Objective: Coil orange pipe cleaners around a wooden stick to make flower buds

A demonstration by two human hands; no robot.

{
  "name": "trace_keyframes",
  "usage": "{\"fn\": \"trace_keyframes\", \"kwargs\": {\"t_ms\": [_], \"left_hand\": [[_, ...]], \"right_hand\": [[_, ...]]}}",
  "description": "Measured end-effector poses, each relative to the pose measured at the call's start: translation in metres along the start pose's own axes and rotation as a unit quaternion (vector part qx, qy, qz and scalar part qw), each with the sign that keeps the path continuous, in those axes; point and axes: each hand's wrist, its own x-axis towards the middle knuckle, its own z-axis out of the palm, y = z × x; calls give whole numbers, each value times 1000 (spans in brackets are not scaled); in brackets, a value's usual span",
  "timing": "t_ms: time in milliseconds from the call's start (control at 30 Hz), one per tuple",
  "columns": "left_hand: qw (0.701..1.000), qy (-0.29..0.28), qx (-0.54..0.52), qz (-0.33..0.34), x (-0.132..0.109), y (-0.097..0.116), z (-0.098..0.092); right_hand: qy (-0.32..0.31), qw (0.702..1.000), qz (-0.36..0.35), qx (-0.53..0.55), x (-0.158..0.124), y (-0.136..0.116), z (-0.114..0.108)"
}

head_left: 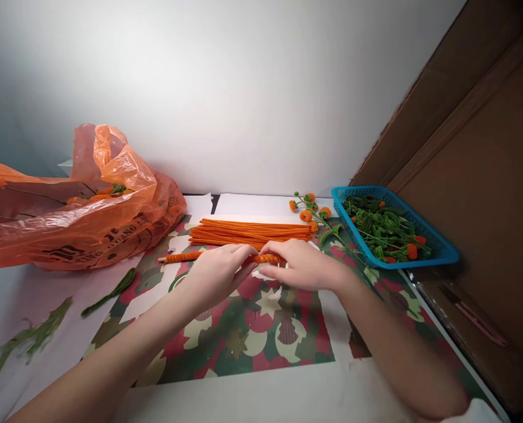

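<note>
A thin stick wound with fuzzy orange pipe cleaner (pixel 180 257) lies level across the middle, its bare tip pointing left. My left hand (pixel 220 269) is closed round its middle, thumb and fingers pressed together. Just to the right, my right hand (pixel 299 264) pinches the orange coils near the other end, with its fingers curled. The two hands almost touch. Right behind them lies a bundle of straight orange pipe cleaners (pixel 248 232). The right end of the stick is hidden by my right hand.
An orange plastic bag (pixel 124 217) with orange flowers stands at left. Green pieces (pixel 109 294) lie before it. Behind right are a finished flower stem (pixel 308 214) and a blue basket (pixel 446 254) of green and orange pieces. A pink cutter (pixel 475 317) lies far right.
</note>
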Motion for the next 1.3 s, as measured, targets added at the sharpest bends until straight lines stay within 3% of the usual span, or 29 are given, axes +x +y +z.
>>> {"fn": "trace_keyframes", "kwargs": {"t_ms": [100, 200, 433, 633, 767, 867, 1000, 1133, 1300], "left_hand": [[999, 23, -17, 38, 0, -3, -2], [998, 18, -41, 45, -1, -3, -3], [989, -26, -143, -13, -2, 1, -17], [955, -74, -276, -81, -2, -4, -23], [926, -112, -342, -117, -2, -8, -22], [940, -98, -306, -113, -2, -6, -21], [982, -34, -168, -75, -1, 1, -19], [995, -11, -90, -39, -1, 5, -17], [999, 3, -33, -6, -2, 6, -15]], "right_hand": [[-64, 992, 1, 112, -1, 3, -9], [-100, 983, -11, 153, 1, 2, -8], [18, 996, -76, -38, 2, -5, 0], [50, 973, -104, -198, 3, -12, 9], [68, 960, -132, -237, 5, -13, 14], [68, 976, -102, -177, 5, -11, 14], [40, 998, -45, -4, 3, -6, 9], [-11, 992, -8, 127, 2, 0, 1], [-70, 982, -1, 176, 4, 3, -3]]}}
